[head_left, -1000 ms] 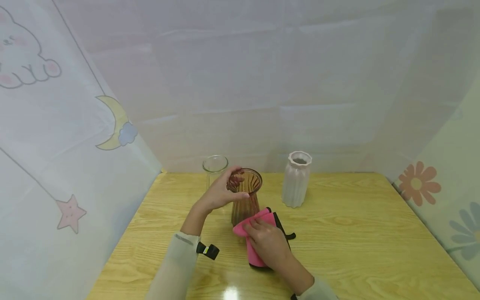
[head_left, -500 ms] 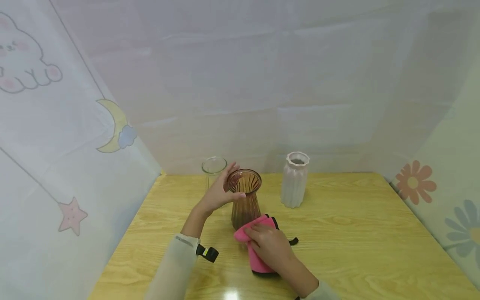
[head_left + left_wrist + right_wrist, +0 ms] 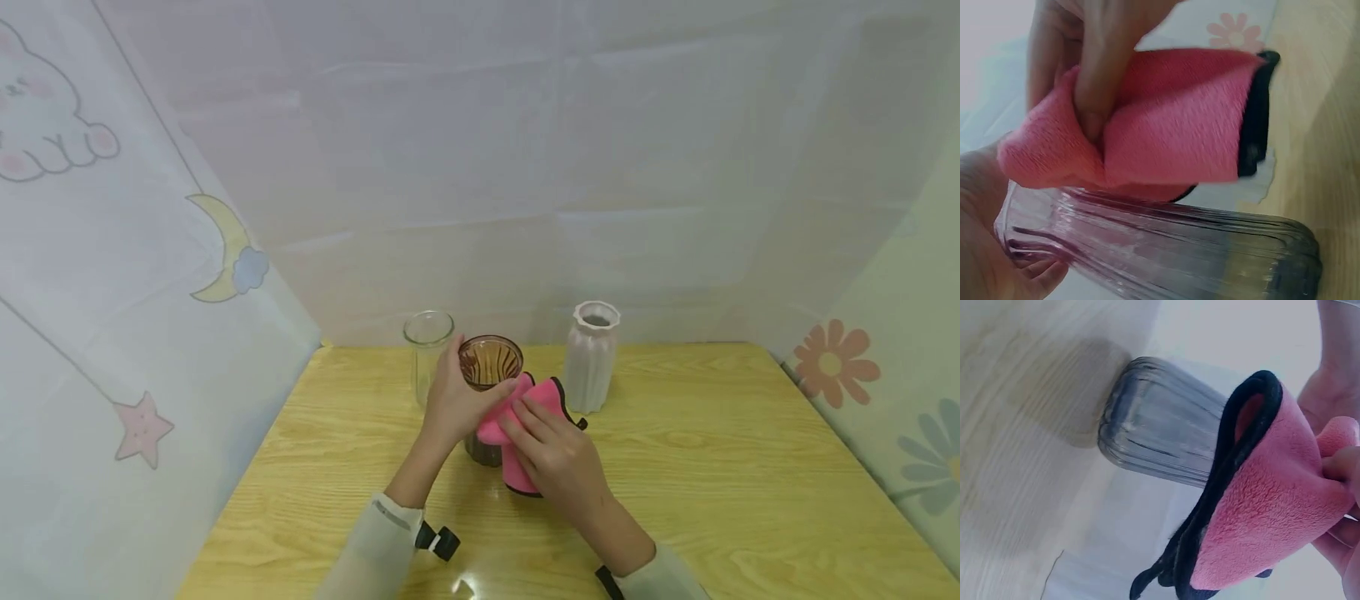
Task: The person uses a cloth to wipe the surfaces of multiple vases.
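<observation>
An amber-to-grey ribbed glass vase stands upright on the wooden table. My left hand grips it around the upper part, just below the flared rim. Between the thumb and fingers of my right hand is a pink cloth with black edging, bunched and folded. It lies against the upper side of the vase near my left thumb, covering part of the glass in the head view. In the right wrist view, the cloth hangs in front of the vase's upper half, and the vase's base shows beside it.
Behind my left hand stands a clear glass vase. To the right of the cloth is a white fluted vase, near the back edge of the table. Printed sheets hang around the table's back and sides.
My right hand has moved the cloth upward along the vase, from its lower side toward the neck. My left hand has shifted slightly right, with its thumb closer to the cloth.
</observation>
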`<state>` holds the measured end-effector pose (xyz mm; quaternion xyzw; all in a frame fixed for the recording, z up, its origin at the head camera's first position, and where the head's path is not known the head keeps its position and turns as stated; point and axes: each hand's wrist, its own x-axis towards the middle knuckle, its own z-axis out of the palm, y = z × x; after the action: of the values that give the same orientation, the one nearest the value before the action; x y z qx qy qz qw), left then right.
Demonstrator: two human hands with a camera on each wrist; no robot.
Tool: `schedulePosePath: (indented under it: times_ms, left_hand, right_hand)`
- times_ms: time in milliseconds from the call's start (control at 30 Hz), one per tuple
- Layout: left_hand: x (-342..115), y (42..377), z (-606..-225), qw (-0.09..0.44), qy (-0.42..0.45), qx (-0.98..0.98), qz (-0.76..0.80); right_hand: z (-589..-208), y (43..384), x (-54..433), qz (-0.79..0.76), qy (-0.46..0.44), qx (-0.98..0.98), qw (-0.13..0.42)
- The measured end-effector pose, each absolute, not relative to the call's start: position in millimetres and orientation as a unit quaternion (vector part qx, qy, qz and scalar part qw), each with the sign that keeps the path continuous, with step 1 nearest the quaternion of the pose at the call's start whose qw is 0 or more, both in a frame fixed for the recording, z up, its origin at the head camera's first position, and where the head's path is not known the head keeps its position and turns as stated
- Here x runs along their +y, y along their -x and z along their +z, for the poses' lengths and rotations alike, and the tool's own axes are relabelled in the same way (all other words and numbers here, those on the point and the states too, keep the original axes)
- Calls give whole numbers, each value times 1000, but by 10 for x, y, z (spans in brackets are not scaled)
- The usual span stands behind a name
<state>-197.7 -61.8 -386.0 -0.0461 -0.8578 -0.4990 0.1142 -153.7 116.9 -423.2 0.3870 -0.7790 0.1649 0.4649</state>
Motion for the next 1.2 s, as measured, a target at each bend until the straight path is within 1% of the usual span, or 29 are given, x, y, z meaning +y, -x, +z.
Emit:
schedulePosePath:
  times_ms: [100, 300, 533, 800, 1067, 1200]
  left_hand:
    - [-655, 2011, -3828, 101, 54, -864, -490]
    - [-758, 2089, -3789, 62, 103, -860, -497]
    - [-864, 2165, -3784, 27, 136, -855, -499]
    - [-958, 2244, -3778, -1, 182, -842, -509]
    - [-1045, 2363, -3796, -55, 227, -824, -516]
    - [-1092, 2399, -3787, -77, 258, -805, -528]
  right_hand:
    - [-4261, 1609, 1124, 164, -388, -777, 467]
    - [-4347, 1676, 1047, 166, -383, -784, 460]
    - [-4386, 1632, 981, 176, -364, -808, 429]
    - [-4487, 1531, 941, 145, -344, -839, 395]
    - [-4588, 1481, 943, 140, -347, -863, 339]
    - [-4618, 1439, 936, 138, -333, -887, 289]
